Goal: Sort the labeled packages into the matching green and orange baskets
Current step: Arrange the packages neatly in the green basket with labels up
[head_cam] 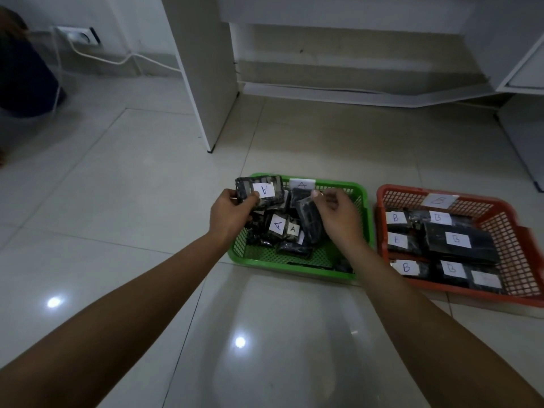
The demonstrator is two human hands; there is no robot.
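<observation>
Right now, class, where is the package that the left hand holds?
In the head view, the A-labelled package is held by the left hand above the green basket's far left corner.

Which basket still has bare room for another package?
Orange basket: bare mesh along its far and right sides, beyond the B packages. Green basket: crowded under both hands, with bare mesh only at the near edge and far right corner.

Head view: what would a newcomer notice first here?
Two hands meet over the green basket at centre: the left hand holds up a black package labelled A, and the right hand pinches another dark package. To the right, the orange basket holds packages marked B.
</observation>
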